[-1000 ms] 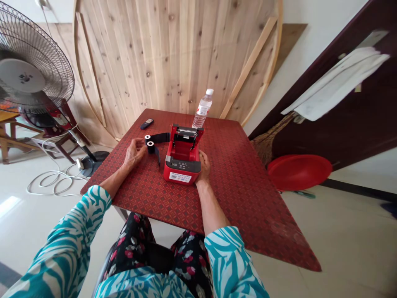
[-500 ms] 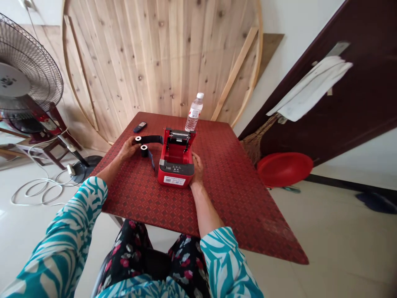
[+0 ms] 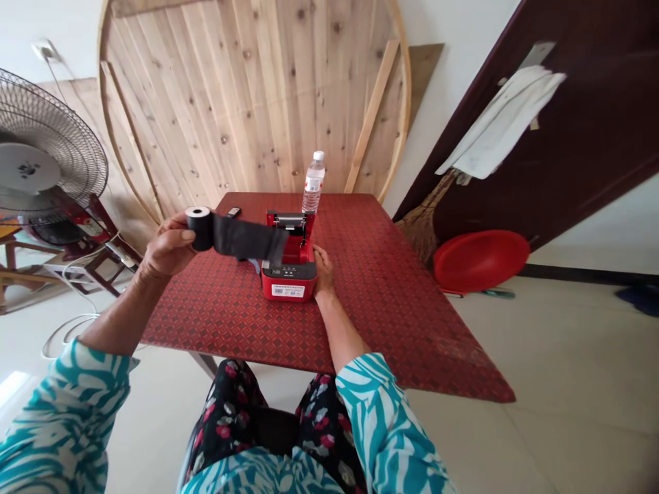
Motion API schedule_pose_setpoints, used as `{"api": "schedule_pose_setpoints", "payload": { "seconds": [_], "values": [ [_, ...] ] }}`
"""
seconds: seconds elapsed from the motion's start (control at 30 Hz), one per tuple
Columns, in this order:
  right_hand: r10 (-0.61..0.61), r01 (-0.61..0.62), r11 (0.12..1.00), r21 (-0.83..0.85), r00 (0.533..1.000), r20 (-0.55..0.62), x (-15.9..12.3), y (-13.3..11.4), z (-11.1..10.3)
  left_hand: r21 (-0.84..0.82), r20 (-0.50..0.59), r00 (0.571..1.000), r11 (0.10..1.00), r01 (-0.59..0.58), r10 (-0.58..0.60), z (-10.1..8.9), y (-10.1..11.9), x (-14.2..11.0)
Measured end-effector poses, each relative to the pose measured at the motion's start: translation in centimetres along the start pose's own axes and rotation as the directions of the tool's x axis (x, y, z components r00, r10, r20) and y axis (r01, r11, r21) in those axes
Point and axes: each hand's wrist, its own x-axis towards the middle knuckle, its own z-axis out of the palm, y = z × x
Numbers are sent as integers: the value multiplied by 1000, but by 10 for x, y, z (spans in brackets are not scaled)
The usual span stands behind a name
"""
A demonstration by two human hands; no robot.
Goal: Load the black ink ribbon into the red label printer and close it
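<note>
L hand [image 3: 169, 245] is up over the left part of the table [image 3: 391, 309], grip narrow & closed on the black roll [image 3: 200, 230], thumb on the near side, white-rimmed core end facing up. Black strip [image 3: 247, 239] comes off the roll's right side & runs right, sloping down a bit, to in front of the red printer's open bay; whether its end touches the printer, can't tell. Red printer [image 3: 290, 288] sits on the table, left of ctr, lid raised at the far side, label on the near face. R hand [image 3: 323, 273] is at the printer's right side, touching it, fingers pointing far & partly hidden; how wide that grip is, can't tell. A bluish-dark piece [image 3: 252, 263] shows just left of the printer, mostly hidden under the strip, so can't tell its full shape. Water bottle [image 3: 313, 184] w/ white cap stands upright bhd the printer, nr the far edge. Small dark handset [image 3: 233, 212] lies far left on the table, just past the strip. Bkgd: round wood panel [image 3: 257, 103] leans past the far edge; fan [image 3: 28, 168] at left; white towel [image 3: 502, 127] hangs at right w/ a broom [image 3: 425, 226] below it & a red basin [image 3: 481, 261] nr the floor.
</note>
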Motion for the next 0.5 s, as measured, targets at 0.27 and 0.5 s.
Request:
{"api": "schedule_pose_setpoints", "payload": {
  "seconds": [0.27, 0.5],
  "values": [
    [-39, 39, 999, -5, 999, 4, -1, -3, 3, 452, 468, 817, 885, 107, -338, 82, -42, 43],
    [-46, 46, 999, -1, 998, 38, 6, 7, 0, 830, 450, 792, 519, -202, -411, 101, -95, 87]
  ]
}}
